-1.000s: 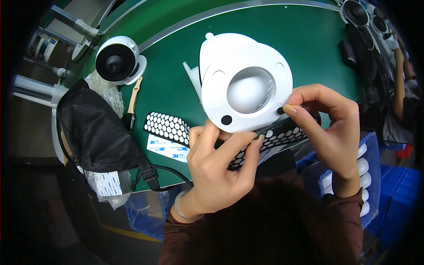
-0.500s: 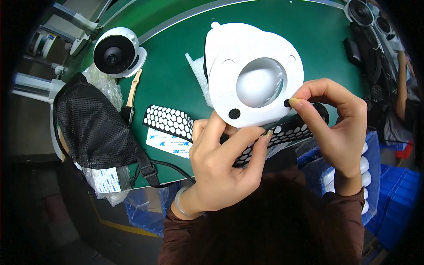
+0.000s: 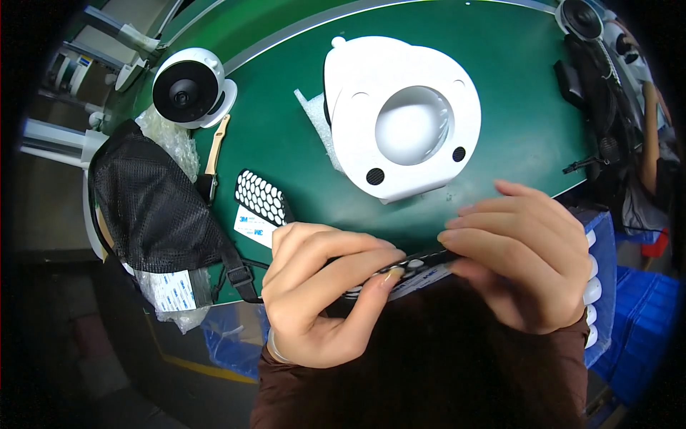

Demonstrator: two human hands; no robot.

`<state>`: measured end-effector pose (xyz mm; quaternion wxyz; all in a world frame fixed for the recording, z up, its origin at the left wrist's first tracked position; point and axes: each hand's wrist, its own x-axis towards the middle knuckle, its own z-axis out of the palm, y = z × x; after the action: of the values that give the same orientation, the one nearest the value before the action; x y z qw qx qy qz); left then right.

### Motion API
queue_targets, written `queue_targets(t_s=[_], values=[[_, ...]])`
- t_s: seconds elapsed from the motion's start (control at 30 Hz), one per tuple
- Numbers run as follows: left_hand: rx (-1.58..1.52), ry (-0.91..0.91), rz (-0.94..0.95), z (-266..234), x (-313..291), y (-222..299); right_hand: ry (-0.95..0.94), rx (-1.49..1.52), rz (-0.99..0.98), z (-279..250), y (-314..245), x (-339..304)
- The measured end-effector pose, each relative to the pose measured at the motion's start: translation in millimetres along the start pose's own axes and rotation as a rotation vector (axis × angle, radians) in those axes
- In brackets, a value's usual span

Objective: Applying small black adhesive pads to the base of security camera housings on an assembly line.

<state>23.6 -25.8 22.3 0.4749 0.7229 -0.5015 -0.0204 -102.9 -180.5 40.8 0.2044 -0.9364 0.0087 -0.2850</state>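
My left hand [image 3: 329, 286] pinches a black strip of round stick-on pads [image 3: 416, 265], thumb below and fingers above. The fingers of my right hand [image 3: 518, 254] are bent around the strip's right end, which they mostly hide. Beyond both hands lies a white camera-like device [image 3: 350, 139], its rounded foot with a large round opening facing up. Two round black pads sit in the foot's near recesses: a left pad [image 3: 375, 176] and a right pad [image 3: 459, 154]. Neither hand touches the device. Another piece of white-dotted sheet [image 3: 259, 194] shows beyond my left hand.
On the left stand a white camera [image 3: 184, 89] with a black front, a wooden-handled brush [image 3: 217, 146] and a black mesh bag [image 3: 153, 204]. White foam [image 3: 319, 125] lies beside the device. Blue crates [image 3: 639, 322] and a bin of white parts [image 3: 593, 289] are at the right.
My right hand has left the device's right recess, where a black pad now shows, and come down to the strip. My left hand has moved down and left with the strip. The device shifted slightly left.
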Motion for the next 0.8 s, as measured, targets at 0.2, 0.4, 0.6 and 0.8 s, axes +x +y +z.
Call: queue_targets(t_s=[0.2, 0.4, 0.6, 0.8], values=[[-0.022, 0.024, 0.113, 9.5, 12.2, 0.1, 0.048, 0.108, 0.062, 7.6, 3.6, -0.7], [-0.006, 0.035, 0.127, 13.6, 14.9, -2.6, 0.093, 0.028, -0.023, 10.2, 8.2, 2.9], [0.01, 0.021, 0.133, 15.0, 18.6, -0.7, 0.095, 0.038, -0.048, 11.1, 13.5, 3.3], [-0.074, 0.063, 0.08, 17.6, 16.4, -4.1, 0.142, 0.004, -0.127, 18.1, 14.3, 1.6]])
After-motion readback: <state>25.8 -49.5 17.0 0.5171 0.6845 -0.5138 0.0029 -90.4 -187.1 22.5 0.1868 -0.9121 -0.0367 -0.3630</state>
